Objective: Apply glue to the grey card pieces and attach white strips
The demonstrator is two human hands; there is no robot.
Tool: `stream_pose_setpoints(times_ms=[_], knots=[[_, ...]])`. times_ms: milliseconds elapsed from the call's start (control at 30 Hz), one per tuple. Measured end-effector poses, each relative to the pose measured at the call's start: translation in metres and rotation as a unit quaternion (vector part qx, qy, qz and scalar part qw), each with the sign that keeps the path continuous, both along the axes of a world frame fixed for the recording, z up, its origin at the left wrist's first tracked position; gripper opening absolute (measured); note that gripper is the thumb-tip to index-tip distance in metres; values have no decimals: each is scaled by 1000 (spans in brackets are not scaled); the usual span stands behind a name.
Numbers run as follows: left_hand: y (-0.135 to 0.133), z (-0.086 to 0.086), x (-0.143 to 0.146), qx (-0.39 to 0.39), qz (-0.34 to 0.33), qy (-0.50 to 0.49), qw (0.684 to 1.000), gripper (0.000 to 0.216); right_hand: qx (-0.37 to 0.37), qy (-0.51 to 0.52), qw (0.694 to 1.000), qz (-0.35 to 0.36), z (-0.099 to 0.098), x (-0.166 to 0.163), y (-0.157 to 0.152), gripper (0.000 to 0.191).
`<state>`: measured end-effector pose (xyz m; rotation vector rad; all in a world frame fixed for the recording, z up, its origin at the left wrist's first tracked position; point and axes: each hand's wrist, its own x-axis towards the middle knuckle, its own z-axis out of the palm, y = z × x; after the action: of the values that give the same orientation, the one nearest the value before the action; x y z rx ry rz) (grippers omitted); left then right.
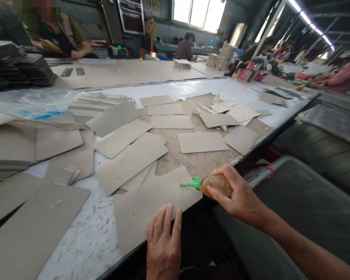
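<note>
Wrapped around a glue bottle, my right hand tips it sideways. Its green nozzle points left, with the tip at the right part of a grey-beige sheet; whether it touches cannot be told. Amber liquid shows through the bottle's wall. My left hand lies flat with fingers stretched on the sheet's near edge, at the table's front edge. Just beyond, another sheet with small dots on it overlaps more sheets. A single sheet lies farther back on brown board.
Large sheets and a pile cover the left side. A second green-tipped bottle stands among loose pieces at the back. Dark stacks rise at far left. A grey bin is at right. Co-workers sit beyond the table.
</note>
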<state>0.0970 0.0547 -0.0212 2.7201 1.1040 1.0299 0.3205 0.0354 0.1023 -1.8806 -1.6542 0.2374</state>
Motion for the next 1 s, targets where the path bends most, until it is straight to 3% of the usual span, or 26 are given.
stream_pose_setpoints(times_ms=[200,433,600,733,900,1000], knots=[[1,0,0,12,1,14,1000,37,-45,20,999,9,8,1,-4,20],[2,0,-1,25,0,37,999,39,2,-17,1000,-3,3,4,2,18],[2,0,-1,28,1,29,999,38,-28,-18,999,-4,9,6,-6,16],[4,-1,-1,45,2,36,998,39,-35,37,999,-17,7,-1,-12,17],[-6,-1,8,71,29,46,996,39,15,184,979,-87,6,-14,-8,25],[-11,4,13,74,50,24,996,37,26,200,978,-52,8,-33,0,25]])
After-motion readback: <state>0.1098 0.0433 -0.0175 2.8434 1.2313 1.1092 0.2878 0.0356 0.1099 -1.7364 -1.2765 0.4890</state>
